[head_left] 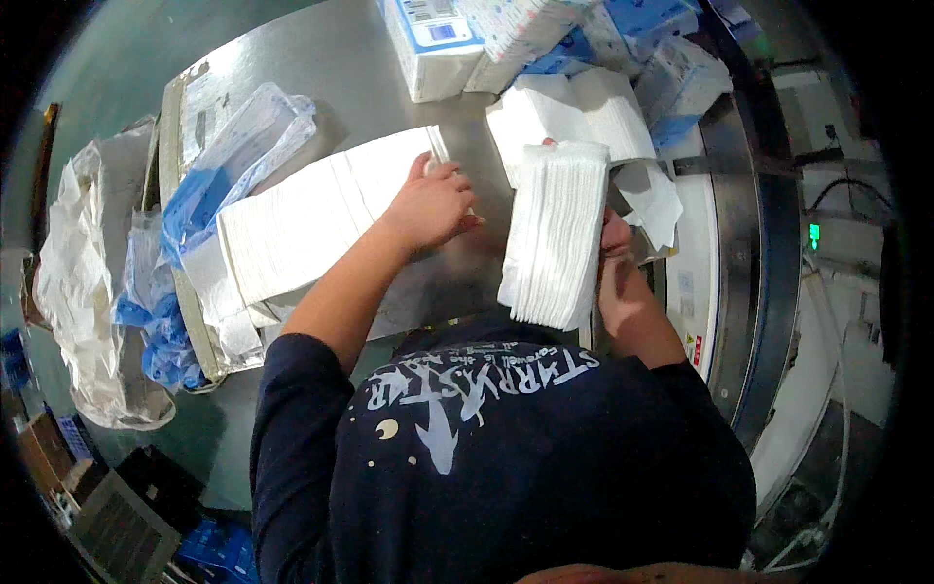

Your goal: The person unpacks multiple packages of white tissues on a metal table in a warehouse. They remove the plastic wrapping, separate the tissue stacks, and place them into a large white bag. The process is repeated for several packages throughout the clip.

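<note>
Upright in front of me, over the right part of the metal table, is a thick stack of folded white tissues [557,234]. My right hand [614,237] grips it from its right side, with most of the fingers hidden behind it. To the left lies a long row of white folded tissue stacks [309,219]. At the right end of that row rests my left hand [435,202], fingers apart and slightly bent, the tips against the last stack. Behind the gripped stack sit more white tissue stacks [574,105].
Printed tissue packs [435,63] and blue-and-white wrapped packs [637,34] crowd the table's far right. Clear and blue plastic wrappers [229,165] lie at the left of the metal table [331,54]. Beyond its left edge hangs a large whitish plastic bag [92,282]. Dark machine rails [754,195] run along the right.
</note>
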`<action>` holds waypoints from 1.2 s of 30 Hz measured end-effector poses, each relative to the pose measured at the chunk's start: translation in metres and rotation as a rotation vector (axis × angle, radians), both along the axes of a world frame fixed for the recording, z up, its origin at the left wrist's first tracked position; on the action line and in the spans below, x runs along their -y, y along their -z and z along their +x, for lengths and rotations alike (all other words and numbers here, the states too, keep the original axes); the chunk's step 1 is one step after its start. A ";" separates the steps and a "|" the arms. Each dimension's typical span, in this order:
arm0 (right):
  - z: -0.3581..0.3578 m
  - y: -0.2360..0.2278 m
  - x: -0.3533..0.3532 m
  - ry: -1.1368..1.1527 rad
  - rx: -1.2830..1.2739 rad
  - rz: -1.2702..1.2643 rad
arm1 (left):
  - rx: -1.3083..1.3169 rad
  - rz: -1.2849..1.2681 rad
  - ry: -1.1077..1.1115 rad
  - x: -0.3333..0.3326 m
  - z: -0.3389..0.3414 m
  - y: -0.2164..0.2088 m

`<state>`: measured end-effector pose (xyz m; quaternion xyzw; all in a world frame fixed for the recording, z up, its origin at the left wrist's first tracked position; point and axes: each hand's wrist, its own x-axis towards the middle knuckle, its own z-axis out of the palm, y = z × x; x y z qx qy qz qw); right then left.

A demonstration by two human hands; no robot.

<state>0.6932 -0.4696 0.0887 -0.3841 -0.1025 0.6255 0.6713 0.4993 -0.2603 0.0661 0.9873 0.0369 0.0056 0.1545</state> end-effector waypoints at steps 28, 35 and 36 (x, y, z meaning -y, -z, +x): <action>0.037 -0.012 -0.084 -0.040 2.050 -0.433 | 0.337 -2.074 -0.718 0.064 -0.008 -0.054; 0.071 0.078 -0.075 -0.059 1.506 -0.473 | 0.324 -2.020 -0.645 0.057 0.049 -0.037; 0.075 0.082 -0.076 0.032 1.162 -0.471 | 0.300 -1.994 -0.660 0.057 0.058 -0.032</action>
